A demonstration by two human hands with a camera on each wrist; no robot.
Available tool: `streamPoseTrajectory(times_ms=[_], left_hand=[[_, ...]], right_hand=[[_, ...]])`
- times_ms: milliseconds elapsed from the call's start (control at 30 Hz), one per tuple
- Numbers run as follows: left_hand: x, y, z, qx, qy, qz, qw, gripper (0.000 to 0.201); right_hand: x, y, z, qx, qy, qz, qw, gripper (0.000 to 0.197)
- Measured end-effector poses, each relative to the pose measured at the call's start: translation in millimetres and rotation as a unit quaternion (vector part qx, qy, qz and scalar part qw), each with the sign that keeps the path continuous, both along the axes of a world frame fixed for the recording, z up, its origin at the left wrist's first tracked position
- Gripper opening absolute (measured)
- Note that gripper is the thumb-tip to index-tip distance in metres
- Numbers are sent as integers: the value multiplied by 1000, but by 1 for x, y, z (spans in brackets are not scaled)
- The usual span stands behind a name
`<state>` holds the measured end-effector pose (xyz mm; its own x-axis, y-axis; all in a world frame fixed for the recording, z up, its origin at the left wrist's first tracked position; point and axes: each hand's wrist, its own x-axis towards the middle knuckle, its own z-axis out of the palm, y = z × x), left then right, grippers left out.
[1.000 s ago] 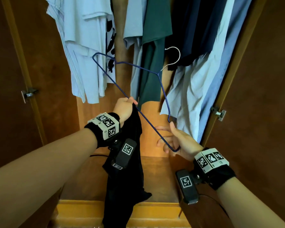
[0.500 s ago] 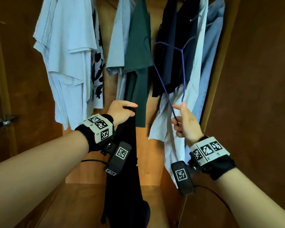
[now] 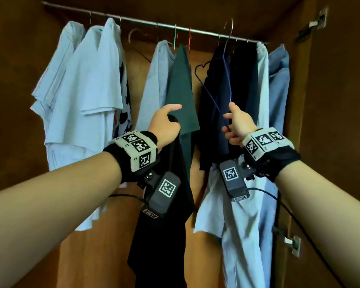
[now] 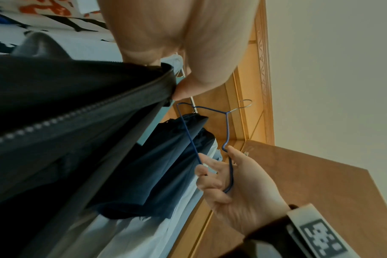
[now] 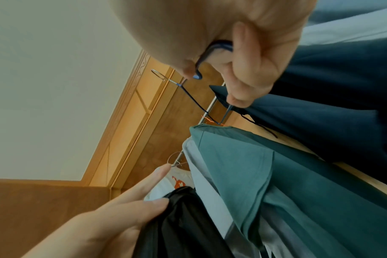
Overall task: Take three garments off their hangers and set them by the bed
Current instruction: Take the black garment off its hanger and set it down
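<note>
My left hand (image 3: 170,116) grips the top of a black zippered garment (image 3: 164,225), which hangs free in front of the wardrobe; its zipper (image 4: 55,120) fills the left wrist view. My right hand (image 3: 230,121) holds the lower corner of an empty blue wire hanger (image 3: 227,75), raised so that its metal hook (image 3: 230,26) is up by the clothes rail (image 3: 154,23). I cannot tell whether the hook rests on the rail. In the right wrist view the hanger's wire (image 5: 210,50) runs through my curled fingers.
On the rail hang light blue shirts (image 3: 85,90), a dark green shirt (image 3: 181,90), navy garments (image 3: 243,90) and another pale shirt (image 3: 243,235). Brown wardrobe doors stand open on both sides, with a hinge (image 3: 293,244) low on the right.
My right hand has lifted the empty blue hanger from waist height up to the rail. My left hand keeps hold of the black garment, and the view has tilted upward.
</note>
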<state>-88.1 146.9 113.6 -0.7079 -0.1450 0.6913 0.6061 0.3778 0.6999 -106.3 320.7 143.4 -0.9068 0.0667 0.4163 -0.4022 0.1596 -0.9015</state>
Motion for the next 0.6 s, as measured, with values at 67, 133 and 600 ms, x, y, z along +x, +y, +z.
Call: streamPoseTrajectory(times_ms=[67,133,600], left_hand=[[-22,-8,18,1,13,-14,1000,57],[-45,-16,36,-10,23,-28,999,56],[-161,-28,108,-62,62,23,996,53]], right_hand=[[-22,-15,19,14,2,-12,1000,40],[-46,-29,35,33,13,-43,998,40],[-153,-68,129,18,10,-92,996,37]])
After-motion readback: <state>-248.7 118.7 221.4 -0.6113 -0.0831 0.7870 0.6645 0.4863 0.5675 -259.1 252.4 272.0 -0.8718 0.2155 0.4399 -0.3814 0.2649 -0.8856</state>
